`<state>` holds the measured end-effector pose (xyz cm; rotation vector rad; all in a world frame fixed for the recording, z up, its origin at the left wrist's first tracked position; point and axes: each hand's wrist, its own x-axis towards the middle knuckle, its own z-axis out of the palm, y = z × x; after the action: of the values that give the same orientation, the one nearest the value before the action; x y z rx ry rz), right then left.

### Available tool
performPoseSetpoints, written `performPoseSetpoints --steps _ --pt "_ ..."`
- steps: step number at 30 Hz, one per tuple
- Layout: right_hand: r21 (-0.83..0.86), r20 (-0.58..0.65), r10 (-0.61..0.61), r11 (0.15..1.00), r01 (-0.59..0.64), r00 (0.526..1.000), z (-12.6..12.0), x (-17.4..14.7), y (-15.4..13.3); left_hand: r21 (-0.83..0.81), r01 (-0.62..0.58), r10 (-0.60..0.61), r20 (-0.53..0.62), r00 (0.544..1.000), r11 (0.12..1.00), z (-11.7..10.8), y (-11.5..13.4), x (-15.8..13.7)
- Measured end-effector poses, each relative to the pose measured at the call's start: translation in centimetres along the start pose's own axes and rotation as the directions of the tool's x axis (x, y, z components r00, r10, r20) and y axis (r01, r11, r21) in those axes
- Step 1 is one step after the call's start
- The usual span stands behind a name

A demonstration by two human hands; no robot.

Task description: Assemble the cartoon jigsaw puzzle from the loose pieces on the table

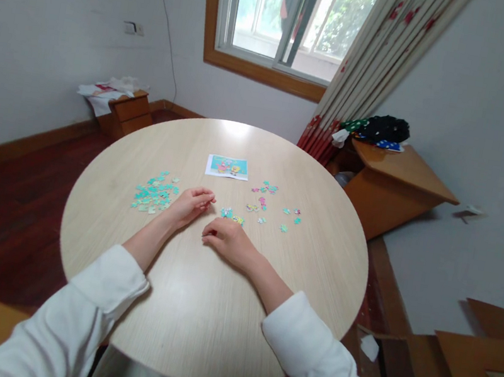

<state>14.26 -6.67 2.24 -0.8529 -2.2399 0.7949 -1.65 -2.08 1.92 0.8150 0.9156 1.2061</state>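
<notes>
My left hand [190, 205] is over the middle of the table, its fingers pressed together; anything between them is too small to make out. Close by, my right hand [227, 239] has its fingers curled down, and what they may hold is hidden. Just beyond the right hand lie a few jigsaw puzzle pieces [226, 212], blue and yellow, partly covered by it. To the left of my left hand is a pile of turquoise puzzle pieces [155, 192]. More loose pieces [262, 203], pink, yellow and turquoise, are scattered on the right. A picture card [227, 167] with cartoon figures lies farther back.
The round wooden table [193, 319] fills the middle of the view. Behind it are a window [288, 22] and a curtain [370, 48]. A wooden cabinet [399, 167] with cloths on it stands at the right, a small drawer unit [130, 113] at the left.
</notes>
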Motion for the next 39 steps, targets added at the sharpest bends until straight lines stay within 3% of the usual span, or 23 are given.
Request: performPoseSetpoints --steps 6,10,13,22,29,39 --pt "0.132 -0.306 0.150 0.985 -0.114 0.940 -0.6 0.1 1.3 0.182 -0.030 -0.003 0.179 0.984 0.983 0.3 -0.3 -0.3" --pt "0.242 -0.391 0.242 0.958 -0.155 0.888 -1.0 0.3 2.1 0.353 -0.130 0.029 0.278 0.960 0.927 0.3 -0.3 -0.5" --pt "0.311 -0.423 0.279 0.938 -0.152 0.862 -1.1 0.5 2.6 0.394 -0.174 0.046 0.314 0.948 0.902 0.3 -0.3 -0.6" --pt "0.439 -0.421 0.335 0.888 -0.134 0.843 -0.9 0.6 3.6 0.385 -0.165 0.046 0.300 0.953 0.908 0.1 -0.6 -0.3" --pt "0.586 -0.275 0.406 0.789 -0.183 0.871 -0.6 0.4 4.0 0.412 -0.187 0.070 0.282 0.957 0.892 -0.1 -0.9 0.0" --pt "0.498 -0.293 0.327 0.854 -0.149 0.898 -0.7 0.2 3.4 0.431 -0.180 0.069 0.260 0.963 0.884 0.3 -0.5 -0.4"
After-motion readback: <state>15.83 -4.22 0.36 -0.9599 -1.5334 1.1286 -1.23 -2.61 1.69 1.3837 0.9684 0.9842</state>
